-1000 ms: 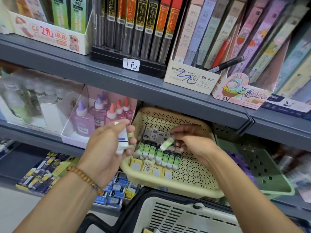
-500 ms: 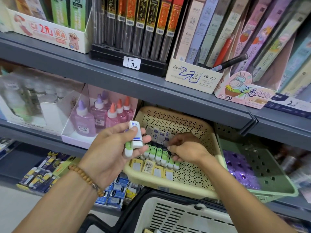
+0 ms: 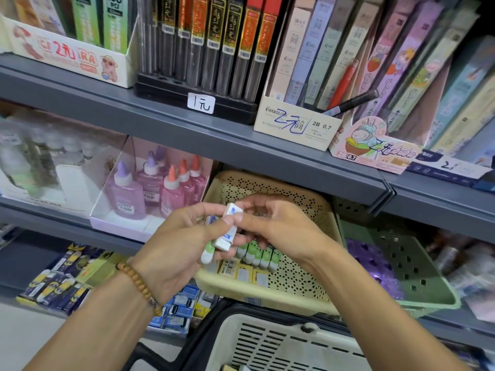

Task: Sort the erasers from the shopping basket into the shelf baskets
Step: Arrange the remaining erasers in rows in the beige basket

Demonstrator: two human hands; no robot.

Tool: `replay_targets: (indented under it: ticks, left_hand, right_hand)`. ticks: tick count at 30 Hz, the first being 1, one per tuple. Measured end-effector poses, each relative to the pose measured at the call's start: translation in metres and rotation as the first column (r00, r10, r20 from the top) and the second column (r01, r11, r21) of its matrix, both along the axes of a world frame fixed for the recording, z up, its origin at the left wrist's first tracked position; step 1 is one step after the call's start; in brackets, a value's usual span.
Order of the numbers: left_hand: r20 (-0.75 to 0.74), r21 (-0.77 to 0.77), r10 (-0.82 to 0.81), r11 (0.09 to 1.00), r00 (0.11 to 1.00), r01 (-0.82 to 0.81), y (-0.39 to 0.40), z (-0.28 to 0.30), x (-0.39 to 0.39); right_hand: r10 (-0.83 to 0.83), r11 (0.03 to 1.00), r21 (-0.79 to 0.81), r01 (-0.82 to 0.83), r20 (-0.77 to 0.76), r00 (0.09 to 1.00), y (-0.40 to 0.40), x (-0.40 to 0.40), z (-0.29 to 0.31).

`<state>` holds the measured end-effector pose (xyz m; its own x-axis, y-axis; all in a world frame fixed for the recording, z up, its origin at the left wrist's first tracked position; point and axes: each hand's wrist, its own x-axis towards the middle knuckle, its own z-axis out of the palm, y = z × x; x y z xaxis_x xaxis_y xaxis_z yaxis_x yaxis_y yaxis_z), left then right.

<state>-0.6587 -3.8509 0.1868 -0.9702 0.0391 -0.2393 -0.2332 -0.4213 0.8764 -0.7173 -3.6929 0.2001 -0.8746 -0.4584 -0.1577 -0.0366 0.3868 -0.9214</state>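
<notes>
Head view: the left hand (image 3: 171, 253) is gripping a white eraser (image 3: 227, 228) and a green one (image 3: 209, 254) above the beige shelf basket (image 3: 308, 210), while the right hand (image 3: 278, 226) is pinching the white eraser's top end. Judging by this, the white one is being handed over; next, it needs placing in its matching row. Half a second ago the right hand was down among the basket's erasers.
</notes>
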Motion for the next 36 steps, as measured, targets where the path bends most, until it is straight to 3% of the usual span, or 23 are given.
replay_targets:
  ticks: [2, 5, 8, 12, 21, 30, 32, 36]
  left_hand:
    - [0.041, 0.038, 0.044, 0.998, 0.998, -0.046, 0.003, -0.001, -0.001]
    - [0.074, 0.096, 0.106, 0.989, 0.992, -0.113, 0.001, 0.000, -0.003]
    - [-0.001, -0.013, 0.111, 0.994, 0.994, -0.111, -0.003, -0.001, -0.002]
    - [-0.061, -0.077, 0.163, 0.983, 0.985, -0.167, -0.008, -0.002, -0.002]
    - [-0.050, -0.173, 0.262, 0.948, 0.964, -0.267, -0.026, -0.005, 0.000]
    - [0.004, -0.211, 0.279, 0.939, 0.960, -0.272, -0.023, -0.010, -0.006]
    - [-0.020, -0.245, 0.268, 0.933, 0.963, -0.265, -0.021, -0.011, -0.007]
    - [-0.089, -0.274, 0.274, 0.918, 0.958, -0.288, -0.015, -0.012, -0.007]
  right_hand:
    - [-0.071, 0.993, -0.094, 0.077, 0.065, 0.995, 0.003, -0.004, -0.001]
    - [-0.322, 0.894, -0.262, 0.364, 0.189, 0.927, 0.026, -0.020, 0.000]
    - [-0.503, 0.861, -0.046, 0.506, 0.061, 0.862, 0.050, -0.041, -0.007]
    - [-0.557, 0.822, 0.123, 0.556, -0.033, 0.830, 0.058, -0.060, -0.027]
    - [-0.388, 0.921, 0.054, 0.385, 0.096, 0.917, -0.012, -0.096, -0.056]
    - [-0.306, 0.943, 0.141, 0.301, 0.016, 0.952, -0.029, -0.096, -0.053]
    - [-0.282, 0.955, 0.084, 0.283, -0.024, 0.959, -0.029, -0.079, -0.042]
    - [-0.052, 0.984, -0.168, 0.065, 0.079, 0.996, -0.027, -0.032, -0.018]
